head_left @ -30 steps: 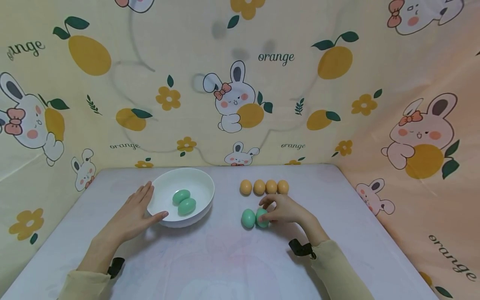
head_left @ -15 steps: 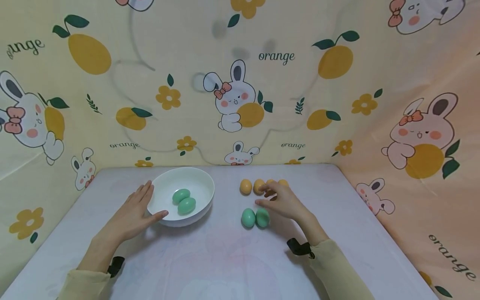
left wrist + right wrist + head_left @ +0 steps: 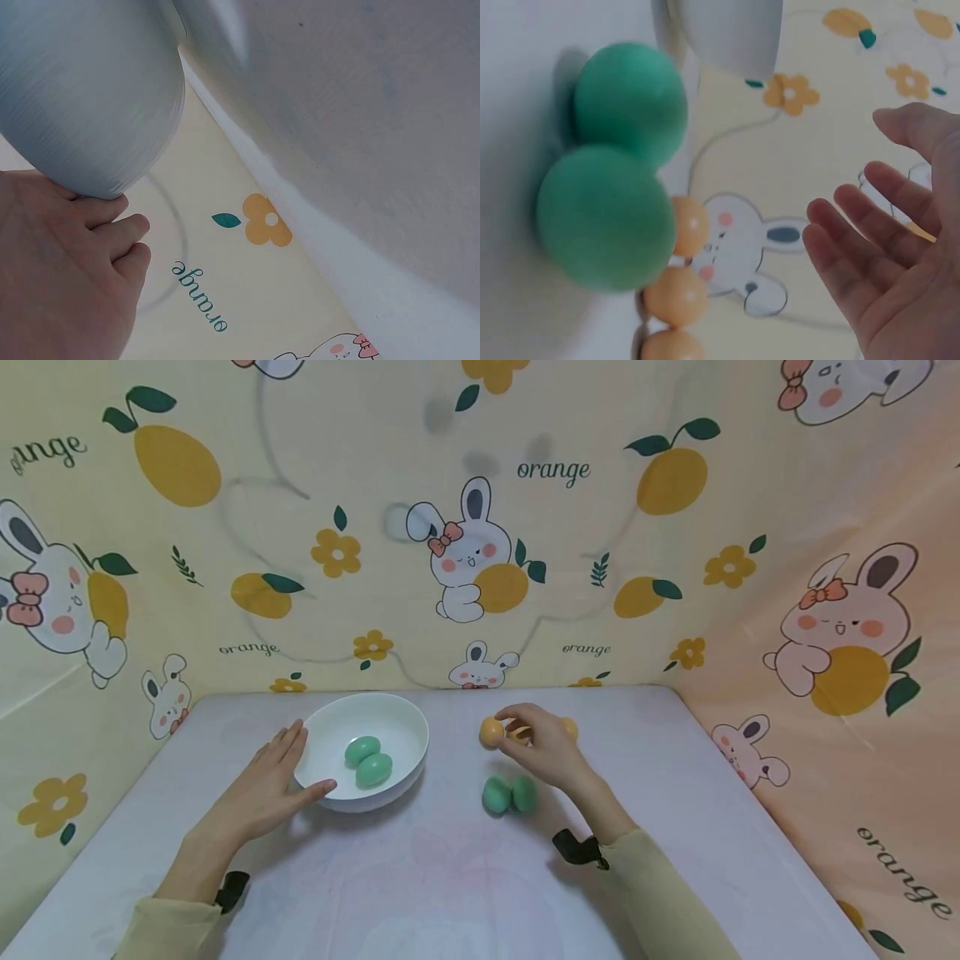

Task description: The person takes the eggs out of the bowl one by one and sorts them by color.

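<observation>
A white bowl stands left of the middle, with two green eggs lying in it. My left hand rests against the bowl's left side, fingers straight, thumb across the near rim. In the left wrist view its fingertips lie at the bowl's outer wall. My right hand hovers over a row of yellow-orange eggs, thumb and index finger beside the leftmost one. It hides part of the row. The right wrist view shows this hand's fingers spread, holding nothing. Two green eggs lie side by side nearer to me.
The white tabletop ends at a backdrop cloth printed with rabbits and oranges, which rises behind it and along both sides. Small black devices are strapped to both wrists.
My right hand has left the right-hand green egg, which stays on the table, and moved away from me and left over the yellow-orange row. My left hand and the bowl keep their places.
</observation>
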Motion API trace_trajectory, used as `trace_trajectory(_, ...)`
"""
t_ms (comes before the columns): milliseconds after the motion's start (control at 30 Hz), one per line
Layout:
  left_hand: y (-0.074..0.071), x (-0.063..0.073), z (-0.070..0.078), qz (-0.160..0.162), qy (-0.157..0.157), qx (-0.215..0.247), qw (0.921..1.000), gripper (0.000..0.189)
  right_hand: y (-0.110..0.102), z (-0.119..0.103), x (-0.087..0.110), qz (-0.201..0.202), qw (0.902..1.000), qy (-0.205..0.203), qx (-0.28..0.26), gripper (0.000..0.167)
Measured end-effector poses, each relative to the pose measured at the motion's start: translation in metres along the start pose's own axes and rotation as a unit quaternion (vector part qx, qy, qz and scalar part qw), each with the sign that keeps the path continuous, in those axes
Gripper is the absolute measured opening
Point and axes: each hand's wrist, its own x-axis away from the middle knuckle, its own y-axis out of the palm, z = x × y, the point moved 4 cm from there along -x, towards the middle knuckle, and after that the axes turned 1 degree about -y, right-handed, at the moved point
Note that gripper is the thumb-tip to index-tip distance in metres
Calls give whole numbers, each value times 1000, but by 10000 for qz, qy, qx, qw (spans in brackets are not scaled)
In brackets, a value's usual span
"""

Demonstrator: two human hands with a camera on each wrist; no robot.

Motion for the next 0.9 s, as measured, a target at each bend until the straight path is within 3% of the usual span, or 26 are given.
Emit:
trace_trajectory(400,0,0,0,-38,-61,5,10000,111,28,-31,-27,-313,9992,-222,110,28)
trace_trajectory(900,1,-1,-2,-22,-51,25,10000,111,76,-63,-63,-1128,9915,-554,323,28)
